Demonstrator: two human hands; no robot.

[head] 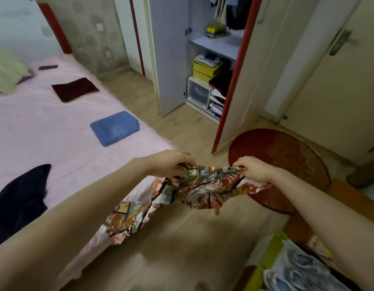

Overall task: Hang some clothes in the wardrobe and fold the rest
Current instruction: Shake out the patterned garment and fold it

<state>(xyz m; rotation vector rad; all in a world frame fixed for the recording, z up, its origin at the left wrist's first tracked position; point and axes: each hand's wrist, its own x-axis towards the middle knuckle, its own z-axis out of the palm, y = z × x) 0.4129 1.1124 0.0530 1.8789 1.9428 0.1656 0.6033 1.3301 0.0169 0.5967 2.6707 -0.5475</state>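
A leaf-patterned garment [194,187] in orange, brown and white hangs between my two hands above the floor, beside the bed's corner. My left hand [171,162] grips its upper edge on the left, and my right hand [253,169] pinches the same edge on the right. The cloth sags below them and trails down to the left. The wardrobe [213,66] stands open ahead, with dark clothes hanging at its top. On the pink bed [45,127] lie a folded blue garment [114,128], a folded dark red one [74,89] and an unfolded black one [20,198].
Yellow boxes [205,68] and stacked clothes fill the wardrobe's lower shelves. Its red-edged door [236,80] swings out over a round red rug [280,164]. A bag or basket of patterned cloth [297,269] sits at the lower right. A green pillow [7,70] lies at the bed's far end.
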